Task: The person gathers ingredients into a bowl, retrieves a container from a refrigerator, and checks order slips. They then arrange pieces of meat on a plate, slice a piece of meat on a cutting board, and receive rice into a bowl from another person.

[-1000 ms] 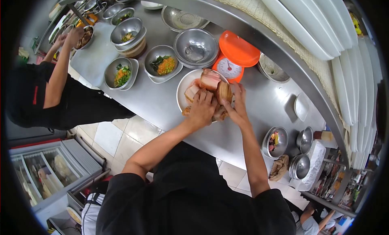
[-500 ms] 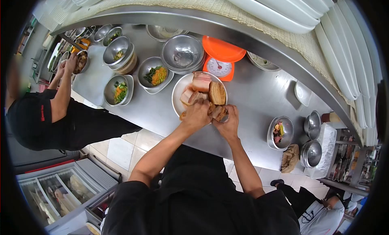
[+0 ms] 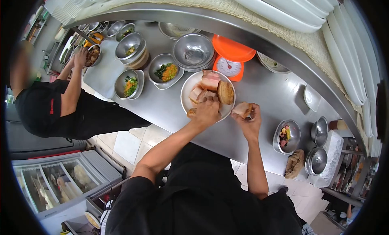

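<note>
My right hand [image 3: 252, 122] had just moved a pinched meat chunk [image 3: 242, 109] off the central plate [image 3: 185, 98]; I couldn't tell my left hand [image 3: 208, 112]'s grip.

Steel counter [image 3: 259, 89], metal bowls [image 3: 193, 51], white plate [image 3: 186, 98], orange scale [image 3: 229, 68], brown cloth [image 3: 294, 164]

Blocks of meat [image 3: 210, 80] are arranged on a white plate [image 3: 185, 96]. At its 6 o'clock side, meat is touched by the left hand [image 3: 208, 110]; at 4 o'clock, a smaller piece [image 3: 242, 110] is held by the right hand [image 3: 250, 122]. An orange scale [image 3: 234, 53] is seen at 1 o'clock, stacked bowls [image 3: 193, 52] at 11.
</note>
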A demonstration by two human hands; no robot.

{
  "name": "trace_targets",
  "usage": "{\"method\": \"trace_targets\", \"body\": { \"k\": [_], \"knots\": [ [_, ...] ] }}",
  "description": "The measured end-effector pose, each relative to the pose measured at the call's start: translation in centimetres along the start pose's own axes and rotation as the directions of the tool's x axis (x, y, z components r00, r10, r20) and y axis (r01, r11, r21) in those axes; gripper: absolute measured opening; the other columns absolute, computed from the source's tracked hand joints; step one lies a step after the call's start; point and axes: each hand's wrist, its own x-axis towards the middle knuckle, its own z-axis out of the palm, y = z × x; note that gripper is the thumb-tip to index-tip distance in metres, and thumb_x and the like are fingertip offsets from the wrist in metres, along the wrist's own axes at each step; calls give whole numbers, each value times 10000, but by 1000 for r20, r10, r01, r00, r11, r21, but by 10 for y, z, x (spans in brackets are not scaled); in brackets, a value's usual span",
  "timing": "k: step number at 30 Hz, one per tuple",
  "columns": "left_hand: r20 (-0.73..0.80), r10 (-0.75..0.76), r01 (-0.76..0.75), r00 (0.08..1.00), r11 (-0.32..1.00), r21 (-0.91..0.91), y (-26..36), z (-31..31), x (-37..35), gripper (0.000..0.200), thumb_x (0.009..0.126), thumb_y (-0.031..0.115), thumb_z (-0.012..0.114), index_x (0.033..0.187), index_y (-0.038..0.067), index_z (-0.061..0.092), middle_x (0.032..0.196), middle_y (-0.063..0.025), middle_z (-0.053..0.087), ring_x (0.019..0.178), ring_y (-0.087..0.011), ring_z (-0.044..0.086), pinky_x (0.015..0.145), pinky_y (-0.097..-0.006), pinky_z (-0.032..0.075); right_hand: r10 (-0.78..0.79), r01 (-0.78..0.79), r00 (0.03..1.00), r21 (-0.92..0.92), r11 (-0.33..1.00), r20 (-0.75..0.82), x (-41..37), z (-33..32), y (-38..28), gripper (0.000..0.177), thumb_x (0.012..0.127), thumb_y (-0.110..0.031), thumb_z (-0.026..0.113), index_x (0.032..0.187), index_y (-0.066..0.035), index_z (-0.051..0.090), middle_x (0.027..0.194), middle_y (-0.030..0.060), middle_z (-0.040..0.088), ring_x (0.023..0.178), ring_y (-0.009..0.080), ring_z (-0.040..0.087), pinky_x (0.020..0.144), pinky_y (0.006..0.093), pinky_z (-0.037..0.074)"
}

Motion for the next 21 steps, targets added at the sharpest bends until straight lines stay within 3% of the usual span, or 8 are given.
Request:
{"method": "trace_targets", "body": {
  "k": [4, 8, 9, 14, 15, 17, 18, 21],
  "knots": [
    [-46, -58, 53, 997, 993, -107, 1, -11, 3, 148, 637, 106, 636, 756, 24, 603, 851, -209, 621, 853, -356, 610, 759, -420, 500, 40, -40, 999, 193, 980, 3, 3, -7, 6, 542, 633, -49, 803, 1061, -30, 472, 1023, 73, 565, 912, 164, 571, 736, 281, 507],
    [82, -136, 150, 987, 966, -210, 7, -44, 9, 200, 634, 137, 670, 783, 11, 625, 847, -211, 633, 841, -342, 631, 772, -390, 499, 56, -55, 998, 174, 983, -1, 7, -10, -1, 557, 635, -38, 801, 1076, -30, 460, 1023, 84, 562, 915, 167, 571, 771, 290, 502],
    [73, -159, 175, 985, 916, -361, 5, -52, 13, 225, 641, 141, 678, 803, -6, 627, 826, -183, 637, 810, -318, 637, 741, -372, 504, 58, -59, 998, 182, 982, 8, 9, -10, -3, 566, 632, -33, 800, 1081, -31, 456, 1026, 86, 561, 923, 167, 571, 788, 293, 500],
    [338, -299, 440, 892, 410, -799, -44, -93, 24, 238, 700, 82, 666, 912, -21, 629, 842, -81, 639, 760, -185, 640, 609, -288, 522, 95, -114, 993, 401, 909, 68, 15, -6, -9, 574, 626, -5, 794, 1089, -34, 458, 1038, 83, 558, 952, 171, 571, 822, 296, 497],
    [339, -297, 440, 893, 412, -798, -53, -94, 20, 238, 700, 82, 666, 912, -21, 629, 842, -81, 639, 760, -185, 640, 609, -288, 522, 77, -115, 992, 426, 897, 104, 15, -3, -7, 576, 628, 10, 787, 1098, -38, 458, 1044, 80, 557, 959, 172, 571, 825, 297, 497],
    [357, -273, 402, 893, 128, -907, -71, -86, 11, 286, 736, 77, 621, 1013, 8, 610, 915, -91, 644, 773, -172, 636, 650, -318, 529, 51, -109, 989, 453, 885, 138, 15, 4, -5, 579, 630, 24, 780, 1106, -43, 457, 1051, 78, 555, 967, 172, 571, 829, 297, 497],
    [353, -268, 397, 896, 132, -908, -73, -83, 8, 286, 736, 77, 621, 1013, 8, 610, 915, -91, 644, 773, -172, 636, 650, -318, 529, 70, -146, 981, 457, 878, 179, 14, 8, -5, 589, 631, 38, 773, 1119, -48, 453, 1056, 75, 553, 968, 171, 568, 835, 297, 494],
    [357, -127, 308, 926, -297, -904, -75, -73, -7, 413, 798, 112, 505, 1166, -70, 472, 1055, -185, 606, 933, -280, 636, 760, -404, 571, 71, -173, 972, 482, 859, 222, 13, 21, 0, 611, 629, 58, 764, 1138, -55, 447, 1061, 69, 548, 979, 167, 559, 851, 296, 484]
  ]
}}
